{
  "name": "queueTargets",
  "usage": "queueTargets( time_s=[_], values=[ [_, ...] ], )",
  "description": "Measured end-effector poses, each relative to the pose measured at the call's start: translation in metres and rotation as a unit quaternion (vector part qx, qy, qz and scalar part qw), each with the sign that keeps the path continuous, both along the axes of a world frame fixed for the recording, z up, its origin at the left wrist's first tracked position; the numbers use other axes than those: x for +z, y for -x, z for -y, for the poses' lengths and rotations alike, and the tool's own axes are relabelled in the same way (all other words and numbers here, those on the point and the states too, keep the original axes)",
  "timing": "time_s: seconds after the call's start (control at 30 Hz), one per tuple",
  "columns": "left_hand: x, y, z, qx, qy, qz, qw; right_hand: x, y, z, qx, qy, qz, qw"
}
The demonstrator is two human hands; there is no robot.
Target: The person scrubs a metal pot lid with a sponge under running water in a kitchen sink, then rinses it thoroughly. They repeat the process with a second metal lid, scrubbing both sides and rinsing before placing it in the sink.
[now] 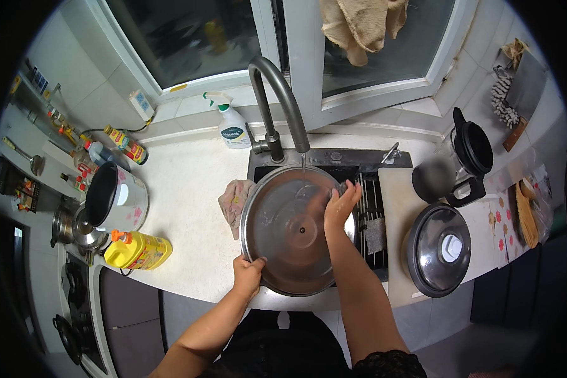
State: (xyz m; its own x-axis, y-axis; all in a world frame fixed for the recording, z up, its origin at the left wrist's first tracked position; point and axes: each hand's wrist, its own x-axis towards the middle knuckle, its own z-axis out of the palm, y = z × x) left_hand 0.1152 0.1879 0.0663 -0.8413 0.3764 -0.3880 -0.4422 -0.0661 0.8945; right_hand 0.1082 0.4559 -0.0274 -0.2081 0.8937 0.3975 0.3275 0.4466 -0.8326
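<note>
A large round glass pot lid (pixel 283 208) with a metal rim and a small dark fitting at its centre lies tilted over the sink. My left hand (pixel 249 275) grips its near-left rim, thumb on top. On the right side of the glass, my right hand (pixel 341 206) presses a small dark grey scouring pad (pixel 341 188), mostly hidden by the fingers. From the curved grey faucet (pixel 282 94) a thin stream of water falls onto the lid's far edge. Under the lid, most of the black sink (pixel 375 268) is covered.
A pinkish rag (pixel 235 205) lies left of the sink; a spray bottle (pixel 233 126) stands behind it. Farther left are a yellow detergent bottle (pixel 138 250) and a white pot (pixel 123 198). To the right, a cutting board (pixel 397 220) sits beside a dark lidded pot (pixel 440 252).
</note>
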Motion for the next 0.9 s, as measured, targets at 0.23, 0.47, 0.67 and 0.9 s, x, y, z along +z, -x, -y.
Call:
queueTargets(
  time_s=[0.23, 0.47, 0.67, 0.9],
  values=[
    [-0.011, 0.009, -0.012, -0.070, 0.100, -0.100, 0.988, 0.045, 0.065, 0.025, 0.212, -0.033, -0.038, 0.976],
    [-0.022, 0.034, -0.009, -0.058, 0.172, -0.172, 0.968, 0.102, 0.060, 0.068, 0.459, -0.198, -0.042, 0.865],
    [-0.030, 0.033, -0.011, -0.026, 0.108, -0.192, 0.975, 0.078, 0.073, 0.003, 0.283, -0.084, -0.058, 0.954],
    [0.000, 0.039, -0.022, -0.085, 0.219, -0.247, 0.940, 0.097, 0.062, -0.012, 0.401, -0.229, -0.029, 0.886]
  ],
)
